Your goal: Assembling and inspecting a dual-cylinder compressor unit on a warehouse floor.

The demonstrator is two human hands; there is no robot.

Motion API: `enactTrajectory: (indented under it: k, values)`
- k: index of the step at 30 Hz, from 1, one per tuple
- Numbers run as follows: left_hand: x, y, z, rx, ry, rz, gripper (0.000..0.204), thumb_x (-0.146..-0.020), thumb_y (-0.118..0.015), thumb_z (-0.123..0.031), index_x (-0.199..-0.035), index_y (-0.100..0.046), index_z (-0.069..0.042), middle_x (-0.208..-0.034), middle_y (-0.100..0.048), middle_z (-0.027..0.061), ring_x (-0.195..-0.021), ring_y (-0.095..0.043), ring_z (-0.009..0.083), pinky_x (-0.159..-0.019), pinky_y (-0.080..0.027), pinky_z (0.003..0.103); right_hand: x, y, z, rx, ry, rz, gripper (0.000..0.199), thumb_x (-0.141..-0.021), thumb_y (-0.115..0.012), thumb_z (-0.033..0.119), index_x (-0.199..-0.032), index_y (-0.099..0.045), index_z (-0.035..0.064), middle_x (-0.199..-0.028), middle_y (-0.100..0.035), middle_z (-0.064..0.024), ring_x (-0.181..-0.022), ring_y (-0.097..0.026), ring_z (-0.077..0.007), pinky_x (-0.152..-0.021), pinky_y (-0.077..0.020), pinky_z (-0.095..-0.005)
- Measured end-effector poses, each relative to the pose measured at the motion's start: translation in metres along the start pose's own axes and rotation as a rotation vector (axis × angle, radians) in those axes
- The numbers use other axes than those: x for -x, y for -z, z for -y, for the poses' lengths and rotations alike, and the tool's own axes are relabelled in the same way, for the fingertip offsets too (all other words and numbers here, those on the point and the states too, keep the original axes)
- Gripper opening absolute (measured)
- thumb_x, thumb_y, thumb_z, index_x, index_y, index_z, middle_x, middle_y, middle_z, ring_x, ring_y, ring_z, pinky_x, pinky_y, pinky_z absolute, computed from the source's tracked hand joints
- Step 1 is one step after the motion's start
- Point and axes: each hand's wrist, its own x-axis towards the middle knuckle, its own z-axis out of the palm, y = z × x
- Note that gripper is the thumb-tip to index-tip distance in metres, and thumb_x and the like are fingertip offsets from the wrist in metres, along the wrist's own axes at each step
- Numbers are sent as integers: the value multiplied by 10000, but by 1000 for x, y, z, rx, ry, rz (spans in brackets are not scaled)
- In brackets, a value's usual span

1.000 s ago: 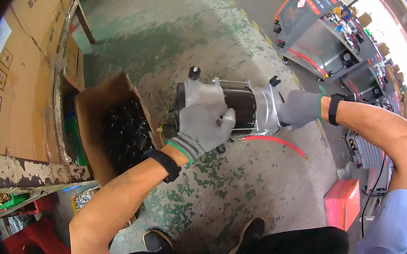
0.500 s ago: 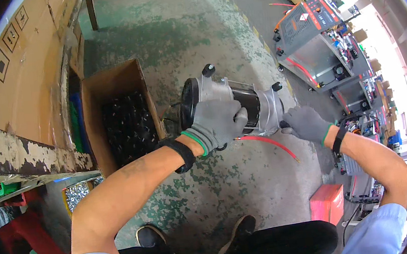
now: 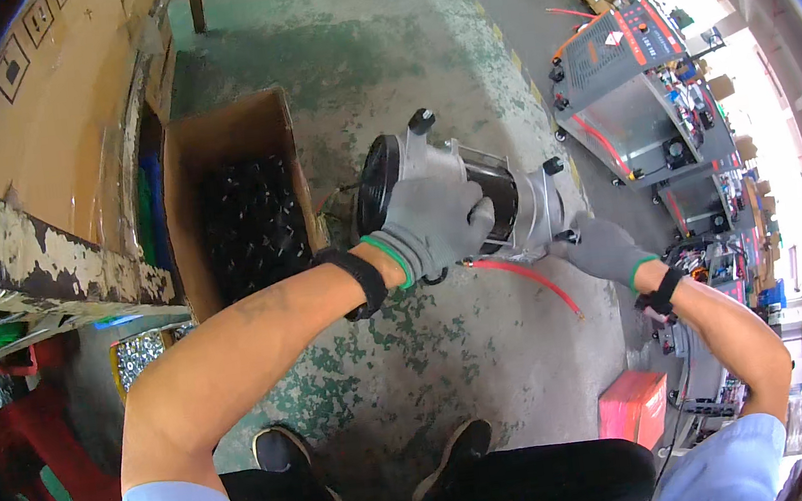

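Observation:
A silver and black cylindrical motor unit (image 3: 502,197) lies on its side on the floor in front of me. Black rubber feet (image 3: 421,121) stick out from its end castings. My left hand (image 3: 437,217), in a grey glove, is closed over the silver casting toward its left end. At the right end, the gloved fingers of my right hand (image 3: 600,246) are closed at another black rubber foot (image 3: 567,235), close to the lower edge of the casting. A short red hose (image 3: 533,277) runs from under the unit onto the floor.
To the left, an open cardboard box (image 3: 288,130) holds many small black parts beside a worn bench (image 3: 46,261). A tray of metal pieces (image 3: 141,357) and a red stool (image 3: 50,469) are nearer me. Grey machine cabinets (image 3: 624,121) line the right, with a red box (image 3: 634,407) nearer.
The whole view has shifted slightly. My left hand keeps its hold on the motor unit. My right hand has turned a little at the rubber foot, which shows more clearly.

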Motion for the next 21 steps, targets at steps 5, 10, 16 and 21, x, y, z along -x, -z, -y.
enactTrajectory:
  k: [5,10,16,21]
  values:
    - [1,9,2,-2,12,71,323,-863,-522,-347,-695,-626,-91,-607,-596,136,-595,-612,350,-568,-484,462,-7,18,-17,591,693,-128,300,-878,-569,329,-1017,-598,64,-825,-657,-179,-749,-645,-363,-657,-506,-439]
    - [-1,3,-3,-8,7,37,326,-862,-525,-349,-698,-631,-88,-603,-595,135,-593,-612,350,-573,-487,464,-4,-4,-16,257,123,63,296,-887,-564,322,-1007,-590,52,-831,-654,-202,-760,-636,-391,-652,-503,-435]
    - [0,7,-5,-39,48,110,336,-869,-508,-372,-728,-649,-101,-606,-596,137,-606,-618,353,-585,-492,465,0,-13,-21,170,147,-268,352,-863,-579,366,-960,-595,28,-817,-656,-208,-732,-640,-380,-649,-503,-445]
    - [0,7,-1,-63,6,85,334,-872,-502,-373,-745,-656,-105,-635,-614,137,-630,-627,350,-600,-494,464,-8,8,-24,515,614,-161,388,-848,-581,408,-837,-627,22,-795,-669,-192,-664,-642,-349,-624,-503,-445]
